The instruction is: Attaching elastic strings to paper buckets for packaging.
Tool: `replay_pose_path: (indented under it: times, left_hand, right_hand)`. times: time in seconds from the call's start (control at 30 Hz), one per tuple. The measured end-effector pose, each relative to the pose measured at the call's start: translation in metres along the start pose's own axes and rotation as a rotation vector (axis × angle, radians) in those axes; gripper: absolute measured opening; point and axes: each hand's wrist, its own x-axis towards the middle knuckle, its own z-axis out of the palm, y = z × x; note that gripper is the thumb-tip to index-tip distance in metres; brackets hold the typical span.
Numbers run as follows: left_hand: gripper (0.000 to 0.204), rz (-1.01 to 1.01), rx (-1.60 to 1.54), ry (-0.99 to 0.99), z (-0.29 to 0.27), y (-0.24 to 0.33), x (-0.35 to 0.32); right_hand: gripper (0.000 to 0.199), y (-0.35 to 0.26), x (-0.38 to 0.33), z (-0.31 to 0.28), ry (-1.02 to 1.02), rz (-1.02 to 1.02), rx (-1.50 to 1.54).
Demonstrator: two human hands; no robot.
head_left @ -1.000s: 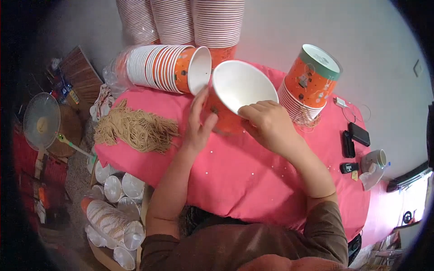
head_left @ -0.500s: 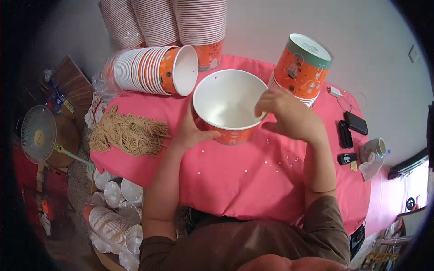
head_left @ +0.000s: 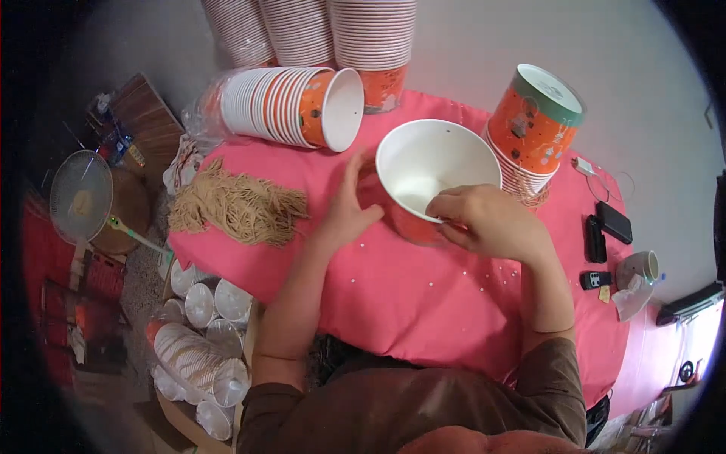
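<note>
A white-lined orange paper bucket (head_left: pixel 420 178) stands on the pink-covered table, its mouth tilted toward me. My right hand (head_left: pixel 491 223) grips its near right rim, with the fingertips over the edge and the thumb outside. Beside the bucket's left wall is my left hand (head_left: pixel 349 216), thumb and fingers spread, holding nothing; whether its fingertips touch the wall is hard to tell. To the left lies a heap of tan cords (head_left: pixel 238 204). An upside-down stack of the same buckets (head_left: pixel 533 125) stands at the right, with tan cord hanging by its lower rims.
A nested bucket row (head_left: pixel 302 110) lies on its side behind, before tall wrapped stacks (head_left: pixel 370 34). At right are a black case (head_left: pixel 614 222), a small remote (head_left: pixel 595 280) and a paper roll (head_left: pixel 639 268). A box of clear plastic cups (head_left: pixel 200 306) sits lower left.
My left hand has come off the bucket's wall and opened. The right hand has moved from the right rim to the near rim. The bucket has shifted slightly right; the whole view has shifted.
</note>
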Motion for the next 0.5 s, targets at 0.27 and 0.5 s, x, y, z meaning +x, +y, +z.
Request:
replay_pose_path:
  times: [0.27, 0.5]
  left_hand:
    - [0.012, 0.047, 0.529, 0.212, -0.060, 0.059, -0.010]
    - [0.012, 0.138, 1.187, -0.081, -0.091, 0.057, -0.051]
  right_hand:
    - [0.015, 0.006, 0.006, 0.013, 0.034, -0.030, 0.054]
    - [0.011, 0.005, 0.010, 0.016, 0.088, 0.007, 0.072]
